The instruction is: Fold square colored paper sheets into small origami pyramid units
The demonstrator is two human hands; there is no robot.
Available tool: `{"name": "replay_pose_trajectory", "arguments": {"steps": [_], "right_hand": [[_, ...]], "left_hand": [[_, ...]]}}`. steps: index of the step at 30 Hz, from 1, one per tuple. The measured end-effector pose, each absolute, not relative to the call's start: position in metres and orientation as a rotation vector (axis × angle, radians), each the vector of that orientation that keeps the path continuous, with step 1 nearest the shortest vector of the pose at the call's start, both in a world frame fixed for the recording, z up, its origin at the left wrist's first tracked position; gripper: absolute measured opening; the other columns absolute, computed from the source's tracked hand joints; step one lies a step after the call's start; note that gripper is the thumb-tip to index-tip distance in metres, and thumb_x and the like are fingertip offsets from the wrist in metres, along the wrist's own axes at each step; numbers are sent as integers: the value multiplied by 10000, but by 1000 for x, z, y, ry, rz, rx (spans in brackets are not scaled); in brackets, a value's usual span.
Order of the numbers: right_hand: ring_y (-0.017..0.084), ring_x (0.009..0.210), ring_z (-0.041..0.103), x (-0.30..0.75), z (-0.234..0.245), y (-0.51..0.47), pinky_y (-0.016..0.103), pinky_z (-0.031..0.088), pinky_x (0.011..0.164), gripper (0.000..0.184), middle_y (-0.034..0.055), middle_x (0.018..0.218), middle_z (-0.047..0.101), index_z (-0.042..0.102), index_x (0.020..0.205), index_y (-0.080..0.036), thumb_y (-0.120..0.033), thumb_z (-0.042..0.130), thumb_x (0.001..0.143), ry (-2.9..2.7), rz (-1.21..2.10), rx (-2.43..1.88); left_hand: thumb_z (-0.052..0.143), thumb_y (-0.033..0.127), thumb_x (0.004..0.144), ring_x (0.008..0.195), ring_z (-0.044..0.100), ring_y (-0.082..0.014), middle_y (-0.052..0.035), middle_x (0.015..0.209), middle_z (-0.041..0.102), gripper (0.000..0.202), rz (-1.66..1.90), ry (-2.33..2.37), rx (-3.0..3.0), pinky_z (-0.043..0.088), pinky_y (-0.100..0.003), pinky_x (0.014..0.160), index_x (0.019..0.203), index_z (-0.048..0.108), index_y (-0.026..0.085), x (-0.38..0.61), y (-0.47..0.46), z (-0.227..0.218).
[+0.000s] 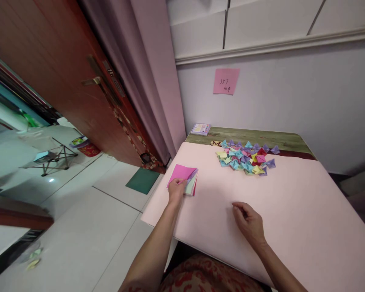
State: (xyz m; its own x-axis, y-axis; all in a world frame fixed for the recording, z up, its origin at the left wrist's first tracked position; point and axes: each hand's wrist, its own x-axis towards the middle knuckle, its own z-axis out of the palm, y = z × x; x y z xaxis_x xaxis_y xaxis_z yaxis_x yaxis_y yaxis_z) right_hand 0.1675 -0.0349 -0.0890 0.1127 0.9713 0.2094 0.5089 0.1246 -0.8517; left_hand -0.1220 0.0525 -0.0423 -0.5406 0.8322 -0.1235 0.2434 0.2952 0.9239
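Observation:
A stack of coloured square paper [179, 172] lies near the table's left edge, magenta on top with pale green, lilac and red edges showing beneath. My left hand [176, 190] is on its near side, fingers pinched on the magenta sheet, whose right corner is lifted. Over the middle of the table is my right hand [250, 225], fingers curled together and nothing visible in them. Farther back sits a heap of small folded paper pieces [245, 158] in blue, purple, yellow, pink and red, apart from both hands.
A pale pink sheet [292, 202] covers most of the table. Printed cards [201, 129] sit at the back left corner. A pink note [226, 81] is on the wall. To the left are a curtain [146, 61], a wooden door [57, 61] and a folding stool [53, 156].

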Motion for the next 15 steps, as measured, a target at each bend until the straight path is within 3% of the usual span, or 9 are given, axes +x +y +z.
{"name": "replay_pose_trajectory", "arguments": {"steps": [6, 15], "right_hand": [[183, 658, 668, 167, -90, -35, 265, 541, 605, 295, 42, 814, 736, 708, 971, -218, -448, 546, 882, -1515, 666, -1498], [169, 654, 658, 166, -89, -35, 257, 527, 613, 271, 22, 813, 725, 696, 979, -227, -432, 547, 883, -1504, 697, -1512]], "left_hand": [[549, 300, 648, 639, 547, -149, 5, 609, 596, 155, 1291, 1907, 944, 411, -233, 590, 633, 640, 175, -121, 50, -35], [566, 287, 621, 655, 538, -136, 5, 654, 621, 177, 1338, 1856, 863, 420, -231, 619, 691, 673, 164, -132, 53, -24]]}}
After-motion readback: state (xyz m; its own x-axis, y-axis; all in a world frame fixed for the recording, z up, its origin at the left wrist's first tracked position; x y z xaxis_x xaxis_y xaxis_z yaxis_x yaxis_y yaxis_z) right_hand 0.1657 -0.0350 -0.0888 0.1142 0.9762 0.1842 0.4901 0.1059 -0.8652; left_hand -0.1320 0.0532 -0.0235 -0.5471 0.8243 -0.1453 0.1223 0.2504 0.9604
